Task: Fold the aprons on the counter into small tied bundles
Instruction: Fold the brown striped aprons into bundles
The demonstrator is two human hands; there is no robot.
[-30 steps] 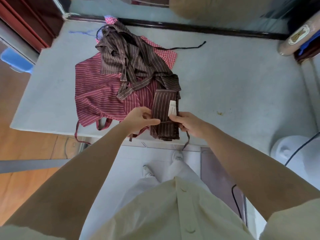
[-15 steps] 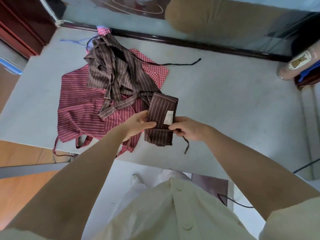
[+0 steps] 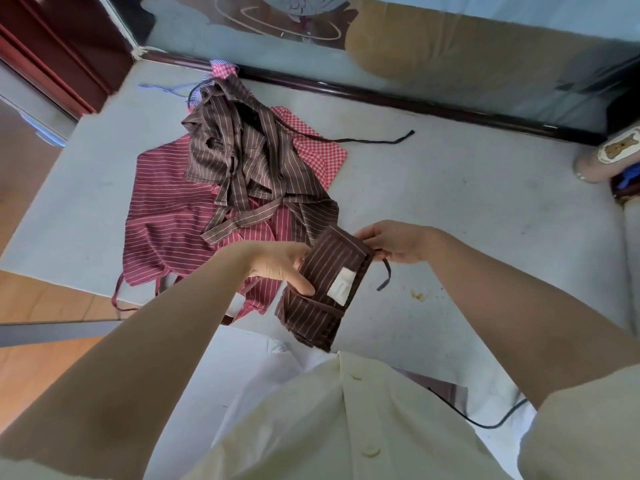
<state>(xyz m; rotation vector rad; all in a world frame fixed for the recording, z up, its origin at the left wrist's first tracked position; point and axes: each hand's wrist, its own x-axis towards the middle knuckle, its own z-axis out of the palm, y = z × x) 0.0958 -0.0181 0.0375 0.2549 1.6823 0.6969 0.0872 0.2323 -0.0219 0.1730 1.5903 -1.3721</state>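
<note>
Two-handed hold on one folded brown striped apron (image 3: 322, 289), up at the near edge of the counter (image 3: 485, 202). Gripped along its left long edge by the left hand (image 3: 277, 263): thumb pressed on top near mid-length, fingers tucked behind. Pinched at its far end by the right hand (image 3: 394, 242), fingers curled round the top corner. Sits between the two, left hand lower and nearer, right hand higher and farther off. From under the right hand, thin dark tie (image 3: 386, 275) looping out and dangling just beside the right edge.

Runs near-to-far on its long axis, far end tipped rightward toward the right hand, near end pointing back at the cream shirt (image 3: 346, 427) and reaching past the counter's front edge. Face up, right of centre: white label (image 3: 342, 287). Touching the counter or lifted clear: cannot tell.

Beyond the left hand, a heap of unfolded aprons. At the bottom, red striped apron (image 3: 169, 216) spread flat, one tie hanging over the front edge. On top of it, crumpled brown striped apron (image 3: 249, 157). Underneath at the right, red checked apron (image 3: 318, 150) poking out. From the heap, black tie (image 3: 374, 140) trailing right across bare counter. Near the dangling tie, small yellowish stain (image 3: 417, 295). At the far right, well apart, pale cylinder (image 3: 606, 157) lying on its side.
</note>
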